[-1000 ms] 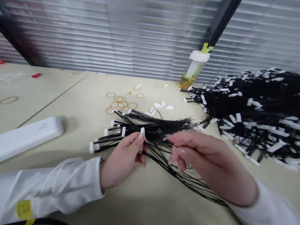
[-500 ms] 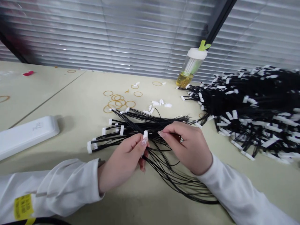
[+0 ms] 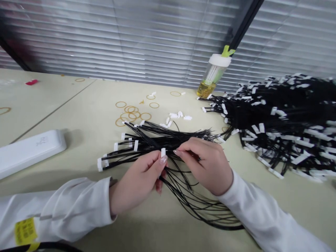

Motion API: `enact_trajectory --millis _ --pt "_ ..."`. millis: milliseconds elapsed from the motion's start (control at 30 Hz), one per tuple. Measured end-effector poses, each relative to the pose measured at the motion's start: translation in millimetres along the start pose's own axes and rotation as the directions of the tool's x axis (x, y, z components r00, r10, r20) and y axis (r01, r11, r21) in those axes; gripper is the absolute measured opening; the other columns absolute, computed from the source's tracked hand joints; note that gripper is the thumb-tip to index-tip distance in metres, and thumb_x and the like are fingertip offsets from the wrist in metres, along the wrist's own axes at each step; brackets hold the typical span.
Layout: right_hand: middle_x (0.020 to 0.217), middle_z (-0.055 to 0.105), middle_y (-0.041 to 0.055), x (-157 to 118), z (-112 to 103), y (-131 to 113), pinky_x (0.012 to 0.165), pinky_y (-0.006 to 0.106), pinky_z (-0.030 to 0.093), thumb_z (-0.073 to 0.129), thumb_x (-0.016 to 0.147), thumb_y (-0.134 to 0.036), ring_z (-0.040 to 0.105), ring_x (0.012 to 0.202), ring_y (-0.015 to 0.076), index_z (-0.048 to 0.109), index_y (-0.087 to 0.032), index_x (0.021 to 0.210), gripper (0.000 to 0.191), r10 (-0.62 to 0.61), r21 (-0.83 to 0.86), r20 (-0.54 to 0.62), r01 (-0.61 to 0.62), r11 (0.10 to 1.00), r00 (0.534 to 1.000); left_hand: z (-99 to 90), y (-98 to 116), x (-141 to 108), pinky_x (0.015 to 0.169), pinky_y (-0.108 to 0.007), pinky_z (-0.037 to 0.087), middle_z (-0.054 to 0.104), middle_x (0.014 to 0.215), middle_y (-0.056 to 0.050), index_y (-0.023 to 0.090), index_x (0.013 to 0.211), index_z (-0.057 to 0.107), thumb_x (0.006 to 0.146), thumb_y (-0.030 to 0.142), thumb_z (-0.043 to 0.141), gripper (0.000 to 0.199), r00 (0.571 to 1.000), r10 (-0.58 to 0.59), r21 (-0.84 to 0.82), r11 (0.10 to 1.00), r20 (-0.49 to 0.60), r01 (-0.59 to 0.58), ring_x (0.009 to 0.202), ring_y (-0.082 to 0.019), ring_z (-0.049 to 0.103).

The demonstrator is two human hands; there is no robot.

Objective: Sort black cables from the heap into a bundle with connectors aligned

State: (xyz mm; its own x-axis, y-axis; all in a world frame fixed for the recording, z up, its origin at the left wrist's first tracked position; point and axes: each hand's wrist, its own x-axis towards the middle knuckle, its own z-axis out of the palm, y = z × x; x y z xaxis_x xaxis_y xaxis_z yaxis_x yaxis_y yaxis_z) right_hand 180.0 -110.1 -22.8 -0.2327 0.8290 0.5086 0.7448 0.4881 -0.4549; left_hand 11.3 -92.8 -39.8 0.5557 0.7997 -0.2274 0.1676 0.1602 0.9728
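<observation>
Connector [image 3: 163, 152] stood up from the pinch of the left hand [image 3: 135, 180], gripped between thumb and fingers, just in front of the bundle [image 3: 147, 140]. Wires [image 3: 181, 201] curved from beneath that hand toward the right sleeve [image 3: 252, 206]. Just beside the connector, the right hand [image 3: 210, 164] had its thumb and forefinger narrowed, tips together; whether a wire sat between them, I cannot tell. Bands [image 3: 131, 113] and white bits [image 3: 173, 115] lay beyond the bundle on the table [image 3: 78, 122].
</observation>
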Motion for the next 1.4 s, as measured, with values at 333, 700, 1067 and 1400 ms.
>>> enact_trajectory --millis 333,700,1067,1400 --pt "0.069 0.057 0.0018 1.3 -5.7 -1.8 0.059 0.020 0.040 0.037 0.082 -0.013 0.052 0.064 0.0093 0.063 -0.017 0.071 0.028 -0.139 -0.231 0.081 0.154 0.961 0.987 -3.6 0.8 -3.4 0.041 -0.016 0.035 0.044 0.059 0.006 0.017 0.069 0.044 0.085 0.037 0.037 0.027 0.994 0.007 0.054 0.998 0.107 -0.013 0.043 -0.004 0.041" --pt "0.059 0.053 -0.0012 -0.7 -6.7 -2.0 0.051 0.023 0.030 0.045 0.080 -0.014 0.039 0.057 0.0100 0.060 -0.019 0.068 0.020 -0.406 -0.505 0.039 0.369 0.780 0.913 -3.8 0.9 -3.2 0.039 -0.015 0.032 0.044 0.058 0.005 0.016 0.068 0.044 0.083 0.040 0.039 0.029 0.983 -0.014 -0.014 1.000 0.185 0.017 0.041 -0.003 0.039" --pt "0.059 0.058 -0.0020 3.1 -16.7 0.2 0.049 0.024 0.033 0.051 0.076 -0.013 0.043 0.058 0.0107 0.060 -0.018 0.065 0.014 -0.630 -0.515 0.103 0.583 0.628 0.770 -7.0 -2.5 -1.8 0.037 -0.015 0.028 0.043 0.052 0.007 0.015 0.067 0.045 0.077 0.042 0.051 0.030 0.951 -0.062 -0.270 0.951 0.304 0.148 0.036 -0.002 0.035" --pt "0.058 0.056 -0.0012 3.5 -12.8 0.1 0.049 0.023 0.030 0.043 0.079 -0.011 0.040 0.056 0.0105 0.061 -0.018 0.064 0.024 -0.585 -0.504 0.133 0.563 0.655 0.800 -6.9 -1.6 -2.1 0.037 -0.015 0.027 0.043 0.052 0.007 0.015 0.066 0.045 0.076 0.044 0.052 0.031 0.947 -0.059 -0.253 0.957 0.316 0.144 0.036 -0.001 0.035"
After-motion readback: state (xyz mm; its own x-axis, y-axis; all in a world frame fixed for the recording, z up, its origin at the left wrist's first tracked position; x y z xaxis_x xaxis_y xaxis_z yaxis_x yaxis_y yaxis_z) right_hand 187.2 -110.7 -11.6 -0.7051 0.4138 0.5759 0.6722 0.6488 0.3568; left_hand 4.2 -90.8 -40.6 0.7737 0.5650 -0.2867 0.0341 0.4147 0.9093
